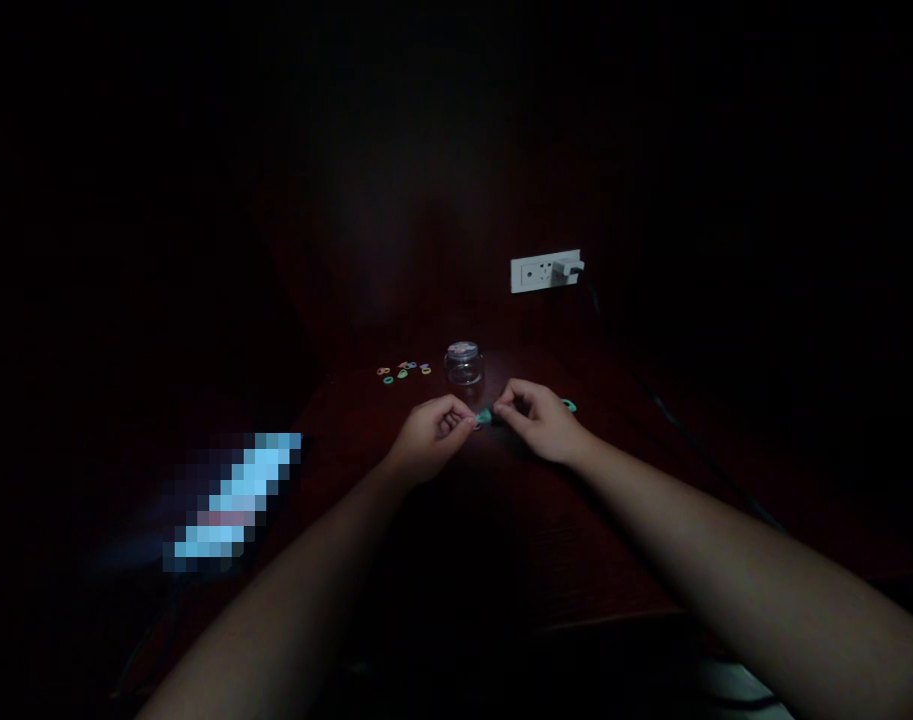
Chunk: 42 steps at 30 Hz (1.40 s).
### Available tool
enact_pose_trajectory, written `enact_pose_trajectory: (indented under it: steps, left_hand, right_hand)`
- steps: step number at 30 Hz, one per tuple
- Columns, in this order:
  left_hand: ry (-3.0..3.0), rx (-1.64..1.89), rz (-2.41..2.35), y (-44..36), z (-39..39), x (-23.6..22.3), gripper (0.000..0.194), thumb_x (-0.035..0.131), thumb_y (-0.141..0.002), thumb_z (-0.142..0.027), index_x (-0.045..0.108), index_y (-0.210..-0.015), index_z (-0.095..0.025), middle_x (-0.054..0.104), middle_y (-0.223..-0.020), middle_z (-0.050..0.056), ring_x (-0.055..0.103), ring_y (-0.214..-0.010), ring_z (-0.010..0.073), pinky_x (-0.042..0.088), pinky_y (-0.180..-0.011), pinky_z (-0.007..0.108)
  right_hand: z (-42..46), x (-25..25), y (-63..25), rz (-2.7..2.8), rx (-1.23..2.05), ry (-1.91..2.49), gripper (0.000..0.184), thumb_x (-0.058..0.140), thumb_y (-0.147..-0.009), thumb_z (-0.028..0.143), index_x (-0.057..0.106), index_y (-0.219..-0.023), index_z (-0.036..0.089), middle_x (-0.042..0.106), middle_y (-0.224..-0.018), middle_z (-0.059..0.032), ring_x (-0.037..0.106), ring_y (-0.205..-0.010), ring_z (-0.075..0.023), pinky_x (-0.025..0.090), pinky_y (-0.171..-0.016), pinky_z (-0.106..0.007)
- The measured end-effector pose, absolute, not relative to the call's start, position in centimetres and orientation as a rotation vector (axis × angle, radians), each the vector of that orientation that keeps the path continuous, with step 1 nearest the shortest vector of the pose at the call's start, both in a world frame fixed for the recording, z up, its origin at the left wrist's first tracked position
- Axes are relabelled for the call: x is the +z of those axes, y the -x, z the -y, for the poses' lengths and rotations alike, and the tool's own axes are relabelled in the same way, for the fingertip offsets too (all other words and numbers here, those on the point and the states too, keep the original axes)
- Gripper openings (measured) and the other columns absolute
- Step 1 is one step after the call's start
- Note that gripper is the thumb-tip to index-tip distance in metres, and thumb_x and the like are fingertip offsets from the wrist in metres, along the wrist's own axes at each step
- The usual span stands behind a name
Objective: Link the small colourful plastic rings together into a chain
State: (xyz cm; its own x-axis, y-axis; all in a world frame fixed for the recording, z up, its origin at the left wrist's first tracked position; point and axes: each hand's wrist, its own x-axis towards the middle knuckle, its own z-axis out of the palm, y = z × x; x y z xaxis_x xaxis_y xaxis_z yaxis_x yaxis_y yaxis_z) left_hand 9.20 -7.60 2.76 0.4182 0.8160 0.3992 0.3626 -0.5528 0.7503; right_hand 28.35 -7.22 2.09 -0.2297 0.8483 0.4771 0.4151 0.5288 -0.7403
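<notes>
My left hand (433,435) pinches one side of a small teal-green piece (484,416), too small and dim to name its kind. On the other side my right hand (537,418) has thumb and forefinger pressed together at the piece's edge. Just beyond the hands stands a small clear glass jar (464,368) with its lid on. Left of the jar lie several small coloured rings (403,372), in orange, green, yellow and purple. A green loop-shaped thing (569,405) lies right behind my right hand, partly hidden by it.
A white wall socket (546,271) holds a plugged-in charger (568,268), its dark cable (662,408) running down along the right. To the left is a bright, blurred-out screen (238,500). The dark reddish table (486,560) ends at a front edge below my arms.
</notes>
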Motion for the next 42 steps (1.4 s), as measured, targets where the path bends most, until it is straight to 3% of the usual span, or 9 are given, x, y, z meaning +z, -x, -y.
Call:
enact_pose_trajectory:
  steps: [5, 12, 19, 30, 42]
  left_hand:
    - [-2.070, 1.081, -1.003, -9.2, 7.5, 2.5, 0.021, 0.054, -0.077, -0.033, 0.057, -0.075, -0.012, 0.050, -0.060, -0.001, 0.040, -0.051, 0.0061, 0.032, -0.047, 0.017]
    - [-2.092, 0.981, -1.001, -9.6, 7.6, 2.0, 0.024, 0.054, -0.077, -0.035, 0.061, -0.079, -0.013, 0.055, -0.063, 0.000, 0.043, -0.053, 0.0067, 0.034, -0.049, 0.017]
    - [-2.095, 0.972, -1.001, -9.6, 7.5, 2.2, 0.024, 0.054, -0.076, -0.034, 0.063, -0.080, -0.012, 0.056, -0.063, 0.000, 0.044, -0.053, 0.0071, 0.034, -0.047, 0.017]
    - [-2.054, 1.032, -0.984, -9.6, 7.1, 1.6, 0.021, 0.058, -0.073, -0.031, 0.061, -0.081, -0.012, 0.053, -0.062, 0.000, 0.042, -0.052, 0.0057, 0.034, -0.046, 0.016]
    - [-2.167, 1.048, -0.993, -9.4, 7.5, 2.4, 0.017, 0.051, -0.079, -0.030, 0.056, -0.081, -0.014, 0.052, -0.069, 0.000, 0.045, -0.058, 0.0080, 0.037, -0.053, 0.018]
  right_hand:
    - [7.2, 2.3, -28.6, 1.725, 0.656, 0.970, 0.015, 0.054, -0.075, 0.028, 0.048, -0.068, 0.016, 0.050, -0.061, 0.0010, 0.042, -0.053, -0.0095, 0.034, -0.050, -0.022]
    - [8.2, 1.9, -27.6, 1.956, 0.900, 0.789, 0.035, 0.065, -0.067, 0.029, 0.052, -0.097, 0.017, 0.056, -0.081, -0.0017, 0.044, -0.055, -0.0078, 0.036, -0.050, -0.021]
    - [8.0, 1.8, -27.8, 1.899, 0.835, 0.889, 0.020, 0.059, -0.073, 0.033, 0.058, -0.078, 0.013, 0.044, -0.055, 0.0035, 0.036, -0.050, -0.0073, 0.029, -0.046, -0.020]
    - [8.1, 1.7, -27.5, 1.909, 0.821, 0.909, 0.022, 0.058, -0.074, 0.035, 0.056, -0.074, 0.014, 0.043, -0.053, 0.0043, 0.035, -0.048, -0.0072, 0.028, -0.045, -0.020]
    - [8.2, 2.1, -27.6, 1.913, 0.790, 0.914, 0.019, 0.057, -0.075, 0.033, 0.054, -0.072, 0.014, 0.042, -0.053, 0.0046, 0.036, -0.049, -0.0077, 0.028, -0.047, -0.021]
